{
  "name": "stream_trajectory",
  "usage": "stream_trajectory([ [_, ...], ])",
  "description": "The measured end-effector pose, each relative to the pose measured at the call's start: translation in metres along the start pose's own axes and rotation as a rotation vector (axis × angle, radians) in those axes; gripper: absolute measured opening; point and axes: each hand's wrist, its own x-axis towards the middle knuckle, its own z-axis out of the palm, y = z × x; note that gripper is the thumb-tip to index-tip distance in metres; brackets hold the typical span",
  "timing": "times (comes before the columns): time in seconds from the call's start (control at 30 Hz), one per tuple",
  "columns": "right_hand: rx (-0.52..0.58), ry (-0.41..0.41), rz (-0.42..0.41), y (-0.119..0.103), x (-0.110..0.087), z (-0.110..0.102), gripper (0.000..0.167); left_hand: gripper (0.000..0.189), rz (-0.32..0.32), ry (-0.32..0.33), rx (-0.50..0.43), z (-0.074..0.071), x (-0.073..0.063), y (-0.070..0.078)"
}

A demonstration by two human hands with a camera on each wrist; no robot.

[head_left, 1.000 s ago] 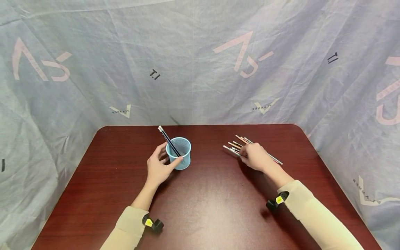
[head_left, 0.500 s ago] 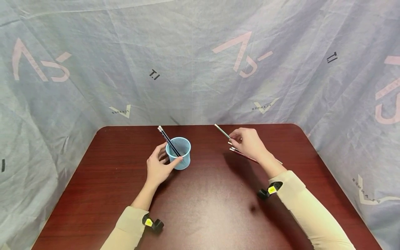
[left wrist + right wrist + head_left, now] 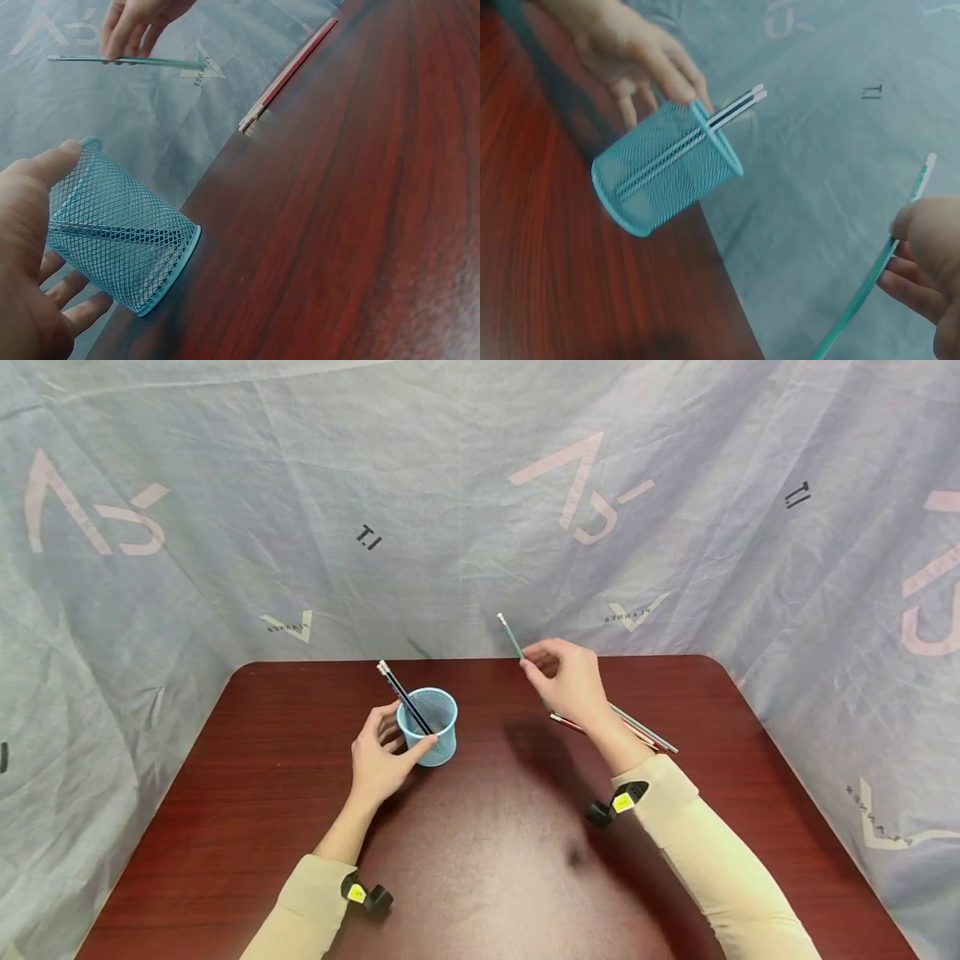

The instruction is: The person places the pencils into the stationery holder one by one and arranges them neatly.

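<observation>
A light blue mesh pencil cup (image 3: 444,747) stands on the table, left of the middle. My left hand (image 3: 380,763) holds it from the left, with the thumb at its near rim and the fingers round the far side. Two dark pencils (image 3: 397,684) with white ends lean inside, also visible through the mesh cup (image 3: 667,176) in the right wrist view. Above the table, my right hand (image 3: 568,680) pinches a green pencil (image 3: 511,636) between thumb and fingers, its white eraser end pointing up and left. In the left wrist view this green pencil (image 3: 161,62) lies nearly level.
Several loose pencils (image 3: 643,729), reddish and green, lie on the dark red table (image 3: 480,843) at the right, partly hidden behind my right forearm. A grey printed cloth (image 3: 450,527) hangs behind the table and along both sides.
My right hand has picked the green pencil up from the loose ones, raised it and moved left with it. The left hand and the cup stay in place.
</observation>
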Motion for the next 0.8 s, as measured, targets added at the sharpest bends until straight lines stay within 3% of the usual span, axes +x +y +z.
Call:
stream_trajectory([
  [0.3,0.140,0.135,-0.013,-0.025,0.022,0.020,0.011,0.071,-0.001,-0.011,-0.014,0.000,0.001,0.000],
  [0.5,0.216,0.162,-0.037,-0.039,0.027,0.039,0.009,0.071,0.002,-0.003,-0.024,0.001,0.001,0.001],
  [0.8,0.394,0.135,-0.102,-0.060,0.023,0.066,0.009,0.068,-0.004,-0.032,-0.018,-0.001,-0.006,0.032],
])
